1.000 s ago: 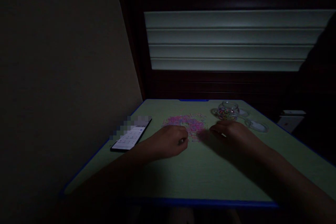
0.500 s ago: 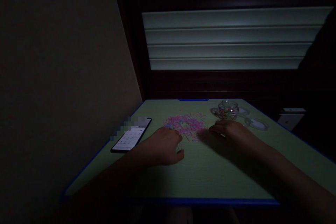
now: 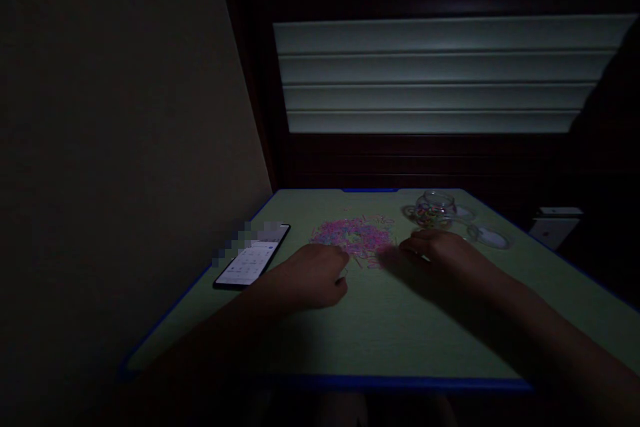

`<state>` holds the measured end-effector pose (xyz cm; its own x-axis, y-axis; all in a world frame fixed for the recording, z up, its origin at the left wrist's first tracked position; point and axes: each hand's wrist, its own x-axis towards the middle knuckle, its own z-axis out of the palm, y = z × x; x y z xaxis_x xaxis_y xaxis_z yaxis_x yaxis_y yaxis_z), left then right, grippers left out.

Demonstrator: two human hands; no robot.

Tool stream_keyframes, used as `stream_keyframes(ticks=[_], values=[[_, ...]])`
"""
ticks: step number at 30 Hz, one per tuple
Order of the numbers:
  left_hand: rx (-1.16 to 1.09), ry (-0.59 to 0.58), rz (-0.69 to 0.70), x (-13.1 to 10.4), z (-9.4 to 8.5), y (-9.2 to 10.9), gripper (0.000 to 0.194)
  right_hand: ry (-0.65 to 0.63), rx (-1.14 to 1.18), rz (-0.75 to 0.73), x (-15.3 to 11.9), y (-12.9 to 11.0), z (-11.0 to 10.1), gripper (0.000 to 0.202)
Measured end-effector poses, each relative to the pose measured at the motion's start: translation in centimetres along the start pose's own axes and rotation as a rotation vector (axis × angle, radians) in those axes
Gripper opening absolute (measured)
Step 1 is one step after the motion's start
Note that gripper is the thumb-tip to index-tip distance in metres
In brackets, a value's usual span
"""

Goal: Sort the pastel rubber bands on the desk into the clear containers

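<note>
A ring-shaped pile of small pink and purple bands, which look like rubber bands (image 3: 370, 235), lies spread on the pale green table (image 3: 390, 333). At its near left edge my left hand (image 3: 317, 273) is curled, thumb drawn up towards the fingers. A thin pale strand shows by those fingertips; whether they grip it is unclear. To the right of the pile, my right hand (image 3: 440, 250) hovers low with its fingers pressed together in a pinch. Anything between them is too small and dark to make out. Behind that hand stands a clear jar (image 3: 435, 210) with colourful bands inside.
A lit smartphone (image 3: 253, 260) lies at the left, beside my left forearm. Round clear lids (image 3: 490, 237) rest right of the jar. The table has a blue edge (image 3: 400, 383). A wall rises at the left, and a white box (image 3: 555, 227) stands beyond the right side.
My left thumb has moved up closer to the fingers, narrowing the gap between them. My right hand has hardly moved.
</note>
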<state>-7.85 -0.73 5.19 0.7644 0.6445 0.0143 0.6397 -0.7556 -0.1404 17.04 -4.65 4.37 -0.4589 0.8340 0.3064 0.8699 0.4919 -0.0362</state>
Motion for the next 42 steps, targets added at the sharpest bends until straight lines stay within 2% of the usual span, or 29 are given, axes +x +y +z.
stream_keyframes(ticks=[6, 15, 21, 30, 36, 42], values=[[0.006, -0.038, -0.023, -0.1, -0.2, -0.1, 0.022, -0.019, -0.003, -0.001, 0.0, -0.1, -0.1, 0.024], [0.007, 0.012, 0.000, -0.1, 0.0, 0.0, 0.017, -0.013, -0.010, -0.002, 0.0, 0.0, 0.0, 0.025], [-0.022, -0.052, -0.031, 0.0, -0.1, -0.1, 0.019, 0.000, -0.004, -0.008, 0.0, -0.1, -0.1, 0.024], [-0.094, -0.044, 0.035, -0.2, 1.3, -1.0, 0.028, -0.015, -0.005, 0.006, 0.1, -0.3, -0.2, 0.026], [-0.110, 0.037, 0.053, 0.3, 1.4, -0.6, 0.025, -0.002, 0.005, -0.015, 0.1, -0.2, -0.1, 0.025], [0.001, 0.154, 0.059, 1.5, 2.1, 0.3, 0.020, 0.025, -0.005, -0.023, 0.1, 0.0, 0.1, 0.022]])
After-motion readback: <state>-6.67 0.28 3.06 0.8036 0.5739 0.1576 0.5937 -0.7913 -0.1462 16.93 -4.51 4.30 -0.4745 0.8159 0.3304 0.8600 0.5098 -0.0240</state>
